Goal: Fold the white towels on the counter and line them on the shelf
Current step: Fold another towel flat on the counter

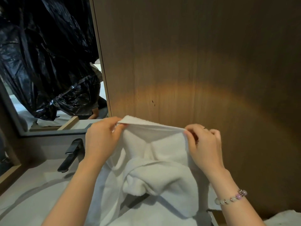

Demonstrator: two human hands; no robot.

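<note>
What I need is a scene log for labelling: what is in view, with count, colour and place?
towel: one, white, held up before the panel, lower part bunched
cloth: one, white, bottom right corner
tap: one, black, left of towel
plastic: one sheet, black, upper left
panel: one, brown wood, behind
bracelet: one, pale beads, right wrist
left hand: one, pinches towel's top edge, left end
right hand: one, pinches top edge, right end

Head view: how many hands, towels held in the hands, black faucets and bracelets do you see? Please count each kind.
Hands: 2, left hand and right hand
white towel, held: 1
black faucet: 1
bracelet: 1
Total: 5
</note>
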